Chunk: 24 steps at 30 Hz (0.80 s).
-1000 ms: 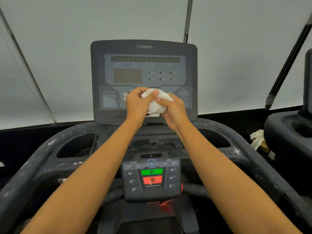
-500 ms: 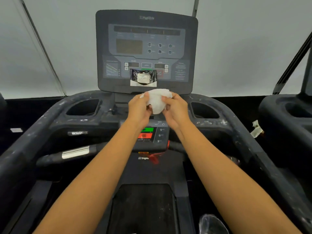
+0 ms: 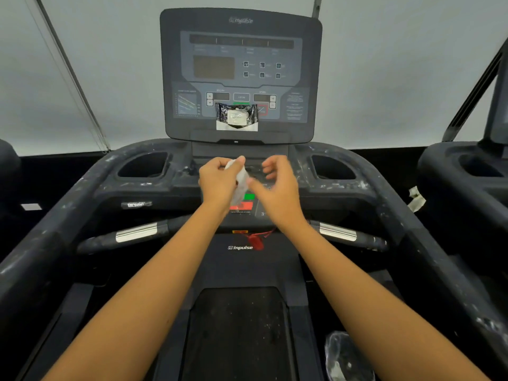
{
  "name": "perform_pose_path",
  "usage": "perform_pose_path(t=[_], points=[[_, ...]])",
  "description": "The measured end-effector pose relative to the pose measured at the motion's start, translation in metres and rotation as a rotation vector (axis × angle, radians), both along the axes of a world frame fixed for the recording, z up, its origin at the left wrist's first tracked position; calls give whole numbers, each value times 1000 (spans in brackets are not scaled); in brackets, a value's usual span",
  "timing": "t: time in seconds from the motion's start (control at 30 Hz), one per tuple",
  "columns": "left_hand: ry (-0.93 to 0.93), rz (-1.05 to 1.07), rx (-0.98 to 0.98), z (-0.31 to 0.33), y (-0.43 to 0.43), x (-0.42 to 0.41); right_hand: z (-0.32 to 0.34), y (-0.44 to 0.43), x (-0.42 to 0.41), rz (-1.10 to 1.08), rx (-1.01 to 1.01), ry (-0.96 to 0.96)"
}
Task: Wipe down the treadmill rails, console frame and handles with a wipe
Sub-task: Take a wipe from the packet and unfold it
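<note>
From the head camera, both bare forearms reach straight out over the belt (image 3: 239, 325) and meet in front of the lower control panel (image 3: 262, 213).

The left hand (image 3: 220, 182) is the one with the wipe (image 3: 239, 185). Its thumb and forefinger pinch the top of the white sheet, and the other fingers (image 3: 213, 167) curl in behind. The wipe hangs limp below the pinch, covering part of the green button (image 3: 249, 197) and reaching toward the red button (image 3: 242, 207). It is in the air, touching no part of the treadmill.

The right hand (image 3: 277, 188) is just beside it, palm turned toward the left hand. Its fingers (image 3: 270, 167) are loosely half-curled and spread, with nothing between them. They are blurred. The thumb points at the wipe's edge, and I cannot tell whether it touches.

The console (image 3: 239, 72) stands upright above the hands, with a small plastic-wrapped packet (image 3: 237, 116) propped at its lower edge. A cup holder (image 3: 143, 166) lies to the left. The left handle (image 3: 137, 232) and right handle (image 3: 338, 233) angle out below the wrists. The left rail (image 3: 41, 243) and right rail (image 3: 439, 257) are smeared with white marks.
</note>
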State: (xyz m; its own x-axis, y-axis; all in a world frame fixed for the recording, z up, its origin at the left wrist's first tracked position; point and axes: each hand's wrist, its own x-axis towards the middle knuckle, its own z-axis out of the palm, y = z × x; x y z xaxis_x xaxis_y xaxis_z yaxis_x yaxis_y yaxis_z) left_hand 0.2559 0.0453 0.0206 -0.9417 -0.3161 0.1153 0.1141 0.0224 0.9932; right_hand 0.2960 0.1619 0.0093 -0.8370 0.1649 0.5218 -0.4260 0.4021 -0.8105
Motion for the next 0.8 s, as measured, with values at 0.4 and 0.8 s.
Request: perform_pose_path(t=[0.4, 0.8], points=[[-8, 53, -131, 17, -42, -5, 9, -36, 3, 15, -39, -64], [-111, -250, -316, 63, -68, -6, 57, -22, -14, 146, -686, -380]])
